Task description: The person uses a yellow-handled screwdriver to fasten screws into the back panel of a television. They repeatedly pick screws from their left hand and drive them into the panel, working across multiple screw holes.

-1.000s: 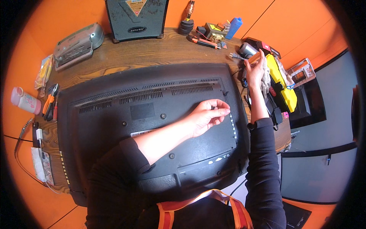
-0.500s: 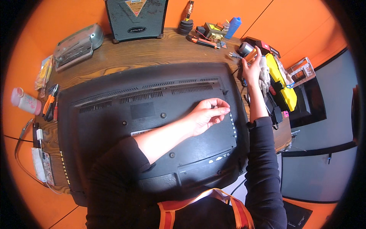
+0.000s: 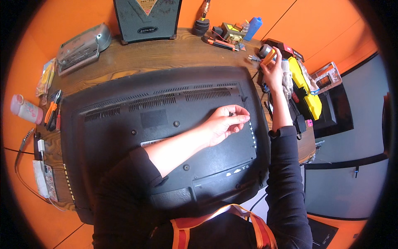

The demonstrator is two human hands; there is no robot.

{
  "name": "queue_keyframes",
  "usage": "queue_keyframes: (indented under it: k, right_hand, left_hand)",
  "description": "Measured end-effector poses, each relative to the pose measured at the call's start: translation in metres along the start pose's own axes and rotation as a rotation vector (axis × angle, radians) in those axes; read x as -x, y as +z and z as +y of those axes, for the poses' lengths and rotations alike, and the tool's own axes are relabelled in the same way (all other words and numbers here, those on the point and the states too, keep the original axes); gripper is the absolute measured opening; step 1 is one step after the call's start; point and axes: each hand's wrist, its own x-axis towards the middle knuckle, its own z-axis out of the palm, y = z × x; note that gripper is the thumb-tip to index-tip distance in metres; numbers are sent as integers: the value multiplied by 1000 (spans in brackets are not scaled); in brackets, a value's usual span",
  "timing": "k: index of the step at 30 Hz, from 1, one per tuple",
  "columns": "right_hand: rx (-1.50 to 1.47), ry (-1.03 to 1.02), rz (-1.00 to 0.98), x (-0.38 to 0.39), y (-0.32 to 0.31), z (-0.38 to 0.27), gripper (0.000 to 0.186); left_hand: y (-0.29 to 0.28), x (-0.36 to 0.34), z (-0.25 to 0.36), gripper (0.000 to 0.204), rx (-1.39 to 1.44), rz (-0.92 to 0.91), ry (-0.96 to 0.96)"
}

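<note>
A large black television [image 3: 157,153] lies with its vented back up on the wooden table. My left hand [image 3: 226,126] is over its right part, thumb and fingers curled together. A small dark piece shows at the fingers, too small to name. Beyond the television's far right corner, my right hand [image 3: 273,74] is raised with an orange handle-like piece [image 3: 268,57] between thumb and fingers. Right beside that hand are a plug [image 3: 253,58], a silver-grey round object [image 3: 265,50] and pale work gloves [image 3: 287,79].
A speaker [image 3: 147,20] and a grey radio [image 3: 83,47] stand along the back. Orange-handled pliers [image 3: 52,110], a pink-capped bottle [image 3: 27,108] and a phone [image 3: 49,182] lie at the left. A yellow-and-black case [image 3: 304,89] borders the right edge.
My right hand has turned slightly, and more of the orange piece shows in its fingers. The left hand keeps its place over the television.
</note>
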Motion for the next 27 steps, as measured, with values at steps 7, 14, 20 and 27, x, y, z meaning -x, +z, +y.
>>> queue_keyframes:
  k: [7,14,20,27]
  right_hand:
    - [139,-2,175,9,12,-5,73]
    - [-193,94,-44,5,-2,2,70]
    - [46,73,216,18,5,-1,75]
    - [-73,57,128,15,0,4,72]
  left_hand:
    - [1,1,0,13,-7,8,-3]
    - [0,0,0,12,9,1,3]
    - [1,1,1,12,-10,4,-2]
    - [-1,0,0,12,-13,-5,2]
